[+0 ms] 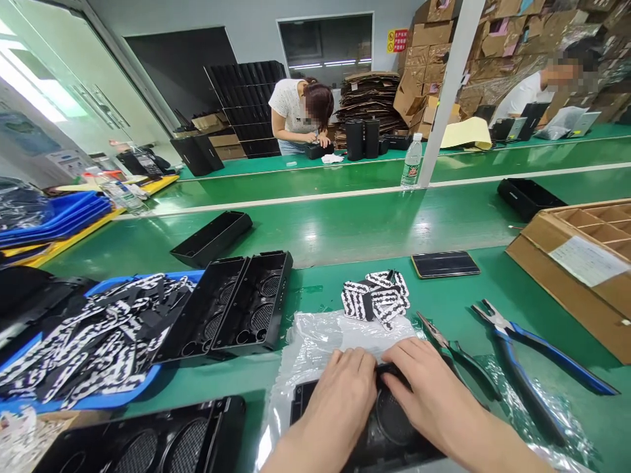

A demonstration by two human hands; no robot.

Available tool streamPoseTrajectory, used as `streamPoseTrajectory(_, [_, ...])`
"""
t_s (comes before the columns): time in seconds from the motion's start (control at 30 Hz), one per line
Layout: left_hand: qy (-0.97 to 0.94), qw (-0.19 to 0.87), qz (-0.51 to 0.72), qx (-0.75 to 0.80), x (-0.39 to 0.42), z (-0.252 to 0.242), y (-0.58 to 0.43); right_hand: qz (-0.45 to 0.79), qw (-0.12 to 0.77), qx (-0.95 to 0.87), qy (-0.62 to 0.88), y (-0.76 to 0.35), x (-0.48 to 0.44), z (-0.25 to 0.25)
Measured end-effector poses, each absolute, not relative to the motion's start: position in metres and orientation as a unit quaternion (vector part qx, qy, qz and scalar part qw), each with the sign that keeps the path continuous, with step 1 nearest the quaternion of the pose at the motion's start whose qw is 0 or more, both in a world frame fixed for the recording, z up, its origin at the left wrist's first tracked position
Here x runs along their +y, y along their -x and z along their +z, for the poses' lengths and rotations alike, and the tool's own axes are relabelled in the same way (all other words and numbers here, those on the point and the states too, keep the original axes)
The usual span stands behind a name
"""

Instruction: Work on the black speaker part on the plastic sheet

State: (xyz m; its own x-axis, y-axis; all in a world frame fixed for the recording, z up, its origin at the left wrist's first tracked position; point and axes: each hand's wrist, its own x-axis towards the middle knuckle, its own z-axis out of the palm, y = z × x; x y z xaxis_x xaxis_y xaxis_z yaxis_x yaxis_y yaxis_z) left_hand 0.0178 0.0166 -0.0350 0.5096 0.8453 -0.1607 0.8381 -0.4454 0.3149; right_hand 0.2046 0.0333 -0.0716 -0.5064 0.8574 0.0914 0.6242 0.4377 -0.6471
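A black speaker housing (372,430) with a round mesh grille lies on clear plastic wrap (286,387) in front of me. My left hand (348,387) rests over it, fingers bent down at its far edge; the fingertips are hidden. With thumb inside and fingers outside, my right hand (419,387) pinches the far rim beside it. The two hands almost touch and cover much of the housing. Just beyond them is a small pile of black-and-white strips (377,299). Needle-nose pliers (451,348) lie close to my right hand, with larger blue-handled pliers (513,328) farther right.
At left, a blue tray (142,387) holds many strips beside open speaker housings (246,309). Another housing (133,437) is at the near left. A phone (446,264) and a divided carton (566,276) are at right. Two people work across the green bench (315,223).
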Motion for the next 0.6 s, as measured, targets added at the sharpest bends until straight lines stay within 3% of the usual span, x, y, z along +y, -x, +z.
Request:
streamPoseTrajectory(0.27, [-0.838,0.217,0.040,0.499,0.020,-0.038,-0.009,0.266,0.347,-0.710,0.553,-0.260,0.034,-0.077])
streamPoseTrajectory(0.43, [-0.816,0.250,0.061,0.518,0.021,-0.044,-0.006,0.102,0.246,-0.752,0.602,-0.295,0.014,-0.114])
streamPoseTrajectory(0.6, [-0.806,0.259,0.081,0.527,0.023,-0.057,-0.009,0.045,0.205,-0.750,0.627,-0.289,0.007,-0.126])
